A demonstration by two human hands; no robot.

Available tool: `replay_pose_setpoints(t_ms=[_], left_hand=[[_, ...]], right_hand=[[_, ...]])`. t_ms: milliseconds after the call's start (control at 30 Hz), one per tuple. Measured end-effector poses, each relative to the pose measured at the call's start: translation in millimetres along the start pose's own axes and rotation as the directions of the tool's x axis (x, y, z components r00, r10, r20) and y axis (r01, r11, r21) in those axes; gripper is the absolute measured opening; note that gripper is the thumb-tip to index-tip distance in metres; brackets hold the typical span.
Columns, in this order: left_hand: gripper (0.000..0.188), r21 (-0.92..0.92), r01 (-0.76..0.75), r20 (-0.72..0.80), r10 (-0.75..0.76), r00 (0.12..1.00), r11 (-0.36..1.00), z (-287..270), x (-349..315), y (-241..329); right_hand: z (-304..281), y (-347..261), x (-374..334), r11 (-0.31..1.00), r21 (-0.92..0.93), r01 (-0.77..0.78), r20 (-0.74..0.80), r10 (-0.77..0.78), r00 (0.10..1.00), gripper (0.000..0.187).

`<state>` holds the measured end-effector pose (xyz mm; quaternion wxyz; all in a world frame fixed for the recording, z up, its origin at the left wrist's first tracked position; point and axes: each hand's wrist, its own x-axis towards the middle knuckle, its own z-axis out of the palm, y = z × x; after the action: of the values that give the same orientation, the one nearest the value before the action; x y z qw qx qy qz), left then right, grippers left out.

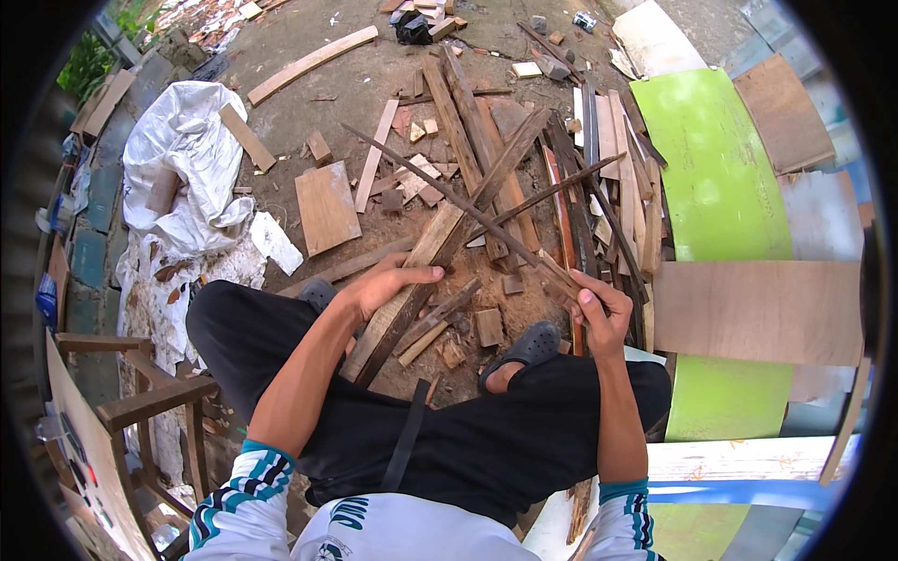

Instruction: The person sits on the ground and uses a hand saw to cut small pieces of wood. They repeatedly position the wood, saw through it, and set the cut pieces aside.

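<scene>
My left hand [385, 285] is closed round a thick, weathered wooden beam [436, 239], its thumb lying across the top. The beam slants from between my legs up to the far right, toward other timber. In my right hand [603, 313], the near right end of a long thin wooden strip [513, 246] is pinched between thumb and fingers. That strip crosses over the beam and points to the far left, tapering to a dark tip. Under the strip, another dark stick [552, 190] lies slantwise across the pile.
Small wood offcuts [488, 327] litter the ground between my feet. A plywood piece [326, 208] and a white sack [178, 168] lie left. Planks [631, 178] are heaped right, beside a green panel [716, 168]. A wooden frame [154, 402] stands near my left.
</scene>
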<state>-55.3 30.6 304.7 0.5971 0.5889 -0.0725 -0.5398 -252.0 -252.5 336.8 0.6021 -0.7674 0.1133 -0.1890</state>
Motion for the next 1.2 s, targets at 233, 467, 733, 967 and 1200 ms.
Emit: replay_pose_setpoints(t_ms=[233,467,733,967,1200], left_hand=[[0.047,-0.073,0.012,0.014,-0.011,1.0,0.997,-0.7,2.5,-2.4],[0.05,-0.084,0.012,0.037,-0.009,0.999,0.996,-2.0,1.2,-2.0],[0.049,-0.073,0.0,0.053,0.004,0.999,0.997,-0.1,-1.2,1.5],[0.047,-0.061,0.023,0.017,-0.022,1.0,0.998,-0.4,-0.1,-0.9],[0.046,-0.05,-0.006,0.059,0.009,0.998,0.999,-1.7,0.4,-1.7]], right_hand=[[2.3,-1.4,-5.4,0.999,-0.015,0.037,-0.034,-0.037,0.999,0.031],[-1.2,1.4,-7.9,0.999,-0.017,0.036,-0.026,-0.036,0.999,0.032],[-0.2,-0.3,-6.8,0.996,-0.04,0.074,-0.032,-0.075,0.997,0.029],[-1.1,-4.8,-7.0,0.99,-0.1,0.099,-0.023,-0.101,0.995,0.028],[-2.0,-7.5,-9.9,0.99,-0.065,0.126,-0.028,-0.128,0.991,0.027]])
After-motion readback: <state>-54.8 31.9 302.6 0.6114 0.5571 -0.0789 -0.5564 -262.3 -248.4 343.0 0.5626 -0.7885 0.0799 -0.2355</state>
